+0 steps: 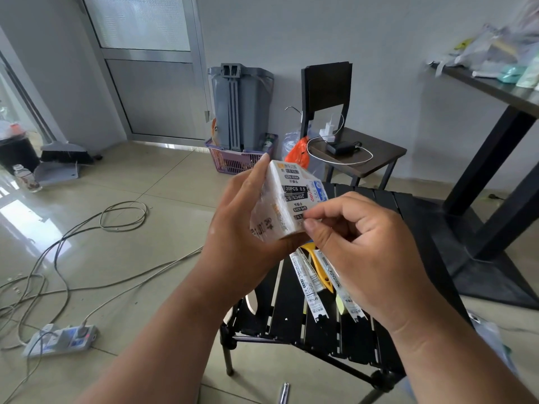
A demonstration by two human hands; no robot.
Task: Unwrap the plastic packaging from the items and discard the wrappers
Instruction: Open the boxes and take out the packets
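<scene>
The left hand (242, 217) holds a white box bundle (287, 201) wrapped in clear plastic, raised above the black slatted bench (294, 313); its fingers curl round the bundle's left side and its palm supports the underside. The printing on the bundle reads "20PCS 0.5", with a blue panel at its right end. The right hand (364, 246) meets the bundle's lower right edge, thumb and forefinger pinched together on the plastic film there, the other fingers curled in. On the bench, just below the hands, lie two long narrow packets (310, 284) with printed labels, side by side, and a yellow utility knife (316, 259) partly hidden under them. Beyond, against the wall, a grey bin (242, 103) stands in a purple basket (233, 160), and a small dark stool (367, 158) carries a charger and white cable. Cables (73, 243) and a power strip (59, 339) lie on the tiled floor to the left.
</scene>
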